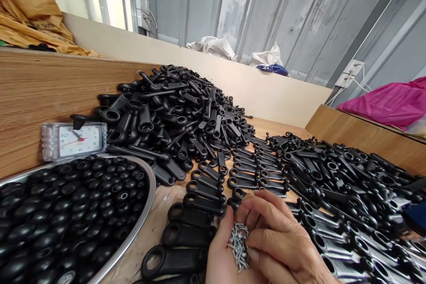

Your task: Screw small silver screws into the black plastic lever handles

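Observation:
A small heap of silvery metal rivets (238, 246) lies in the cupped palm of my left hand (219, 253). Over it curls my right hand (286, 235), its fingertips bent in against the rivets; just which pieces they pinch is partly hidden. Both hands are above rows of black plastic crank handles (196, 235), each with a round ring at one end. Some of these handles lie flat to the left of my hands, others in lines farther back. Glossy black handles (346, 239) are lined up on the right.
A metal bowl (151, 177) of black round knobs (76, 213) stands at the left. Behind it are a clear-cased clock (80, 139) and a tall pile of black handles (179, 111). Another pile (336, 164) lies right. Wooden boards (266, 93) wall the table.

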A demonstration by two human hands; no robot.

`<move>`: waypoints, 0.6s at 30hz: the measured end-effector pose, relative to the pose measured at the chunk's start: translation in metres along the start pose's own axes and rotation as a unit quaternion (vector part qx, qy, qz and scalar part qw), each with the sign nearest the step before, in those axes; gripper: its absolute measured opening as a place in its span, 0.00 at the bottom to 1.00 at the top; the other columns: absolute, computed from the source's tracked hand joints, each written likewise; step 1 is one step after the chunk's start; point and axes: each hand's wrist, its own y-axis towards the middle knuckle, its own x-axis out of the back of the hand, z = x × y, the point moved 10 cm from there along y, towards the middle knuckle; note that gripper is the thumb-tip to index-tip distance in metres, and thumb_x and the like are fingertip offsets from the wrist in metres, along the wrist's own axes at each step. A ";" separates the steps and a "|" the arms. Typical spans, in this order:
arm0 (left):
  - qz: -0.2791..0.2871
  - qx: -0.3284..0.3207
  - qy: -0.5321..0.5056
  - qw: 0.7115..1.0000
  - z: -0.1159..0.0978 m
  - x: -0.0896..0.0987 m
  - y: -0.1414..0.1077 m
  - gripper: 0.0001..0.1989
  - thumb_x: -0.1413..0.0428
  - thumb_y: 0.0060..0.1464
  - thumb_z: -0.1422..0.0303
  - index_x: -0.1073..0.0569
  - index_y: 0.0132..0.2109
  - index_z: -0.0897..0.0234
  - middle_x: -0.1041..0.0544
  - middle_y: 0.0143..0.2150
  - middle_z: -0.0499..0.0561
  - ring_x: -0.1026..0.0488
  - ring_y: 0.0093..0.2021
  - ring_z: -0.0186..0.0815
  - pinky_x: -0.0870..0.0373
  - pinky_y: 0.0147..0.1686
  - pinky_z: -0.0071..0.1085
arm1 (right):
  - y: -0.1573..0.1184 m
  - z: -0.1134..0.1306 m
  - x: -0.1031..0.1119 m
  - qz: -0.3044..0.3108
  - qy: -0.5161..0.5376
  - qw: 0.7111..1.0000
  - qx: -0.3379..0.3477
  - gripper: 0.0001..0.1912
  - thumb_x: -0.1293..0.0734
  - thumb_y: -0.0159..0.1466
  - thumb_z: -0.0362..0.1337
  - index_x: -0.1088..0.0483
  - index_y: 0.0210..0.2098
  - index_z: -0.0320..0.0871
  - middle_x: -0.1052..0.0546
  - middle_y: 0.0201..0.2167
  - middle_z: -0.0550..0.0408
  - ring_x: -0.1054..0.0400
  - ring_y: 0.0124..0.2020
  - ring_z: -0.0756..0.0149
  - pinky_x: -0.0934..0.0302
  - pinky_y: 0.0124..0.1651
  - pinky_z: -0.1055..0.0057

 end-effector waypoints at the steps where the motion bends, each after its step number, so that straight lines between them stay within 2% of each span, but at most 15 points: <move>1: -0.001 -0.002 0.000 1.000 0.000 0.000 0.000 0.15 0.46 0.61 0.62 0.32 0.52 0.62 0.29 0.52 0.54 0.28 0.46 0.40 0.28 0.43 0.43 | 0.000 -0.001 0.001 -0.001 0.006 1.000 -0.006 0.09 0.37 0.62 0.32 0.25 0.30 0.46 0.28 0.50 0.51 0.41 0.57 0.56 0.38 0.56 0.64; 6: -0.002 -0.006 0.004 1.000 0.002 -0.002 0.000 0.16 0.46 0.60 0.62 0.32 0.53 0.62 0.30 0.53 0.55 0.28 0.46 0.41 0.28 0.44 0.44 | 0.001 0.000 0.007 0.002 0.004 1.000 -0.016 0.10 0.38 0.63 0.30 0.25 0.35 0.46 0.28 0.52 0.52 0.40 0.59 0.58 0.36 0.56 0.66; 10: 0.003 -0.001 0.009 1.000 -0.001 -0.001 0.002 0.15 0.48 0.62 0.61 0.31 0.53 0.62 0.30 0.55 0.57 0.29 0.50 0.43 0.29 0.48 0.46 | -0.001 -0.014 0.031 -0.066 0.012 0.997 -0.047 0.09 0.37 0.63 0.31 0.26 0.33 0.47 0.25 0.50 0.55 0.35 0.55 0.60 0.36 0.57 0.67; 12: 0.012 -0.006 0.011 1.000 -0.011 -0.002 0.002 0.17 0.55 0.66 0.62 0.29 0.52 0.69 0.29 0.56 0.63 0.29 0.53 0.46 0.30 0.50 0.48 | -0.006 -0.040 0.043 -0.102 0.029 0.987 -0.118 0.09 0.37 0.62 0.32 0.26 0.29 0.47 0.23 0.47 0.54 0.31 0.50 0.59 0.34 0.54 0.66; 14: 0.027 -0.036 0.019 0.999 -0.029 -0.006 0.000 0.24 0.64 0.67 0.65 0.28 0.51 0.77 0.29 0.56 0.70 0.29 0.54 0.49 0.29 0.50 0.49 | -0.017 -0.074 0.046 -0.119 0.059 0.966 -0.220 0.09 0.36 0.60 0.36 0.25 0.26 0.46 0.23 0.47 0.51 0.29 0.47 0.57 0.33 0.51 0.65; 16: 0.044 -0.082 0.033 0.995 -0.050 -0.011 -0.005 0.26 0.66 0.67 0.66 0.28 0.50 0.80 0.30 0.56 0.72 0.30 0.54 0.51 0.28 0.49 0.49 | -0.031 -0.104 0.036 -0.098 0.096 0.940 -0.313 0.10 0.35 0.58 0.39 0.24 0.25 0.45 0.24 0.47 0.48 0.28 0.45 0.55 0.33 0.50 0.61; 18: 0.050 -0.126 0.047 0.990 -0.068 -0.014 -0.010 0.24 0.63 0.66 0.66 0.28 0.50 0.79 0.29 0.55 0.72 0.29 0.54 0.51 0.27 0.47 0.48 | -0.042 -0.120 0.021 -0.056 0.121 0.921 -0.366 0.10 0.36 0.56 0.40 0.25 0.24 0.44 0.24 0.48 0.47 0.29 0.47 0.52 0.36 0.52 0.57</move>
